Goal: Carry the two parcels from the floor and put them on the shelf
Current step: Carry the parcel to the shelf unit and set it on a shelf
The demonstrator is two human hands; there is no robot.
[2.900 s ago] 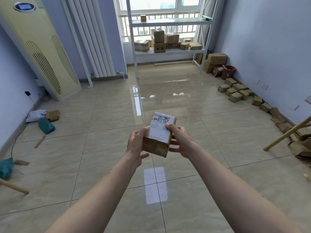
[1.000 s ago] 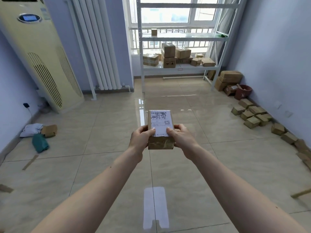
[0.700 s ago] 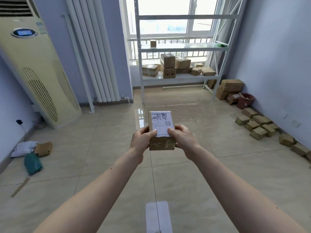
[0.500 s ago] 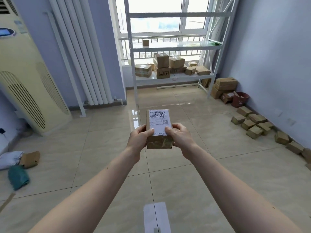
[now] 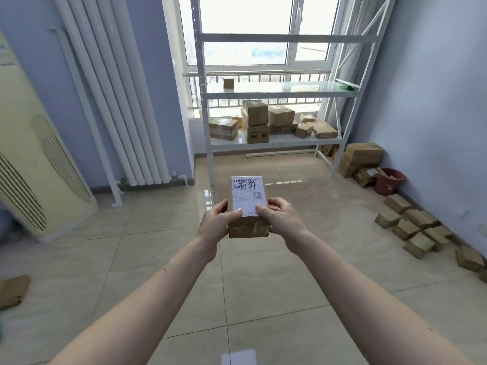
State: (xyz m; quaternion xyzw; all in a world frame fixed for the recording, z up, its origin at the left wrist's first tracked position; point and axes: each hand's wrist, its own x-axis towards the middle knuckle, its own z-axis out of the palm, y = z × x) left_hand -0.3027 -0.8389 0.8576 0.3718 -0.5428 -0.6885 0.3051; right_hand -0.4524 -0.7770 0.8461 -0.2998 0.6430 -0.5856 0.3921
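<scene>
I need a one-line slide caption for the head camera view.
Both hands hold a labelled parcel above the tiled floor, facing the white shelf.

White radiator (image 5: 126, 101), cream air conditioner (image 5: 34, 164), red bucket (image 5: 389, 181) on floor

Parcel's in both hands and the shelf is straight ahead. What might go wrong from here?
1. The lower shelf already holds a crowd of boxes; sliding the parcel in may knock one off.
2. The left hand and right hand pinch only its near end, so it might tip forward.
3. The glossy floor tiles could be slippery underfoot.
</scene>
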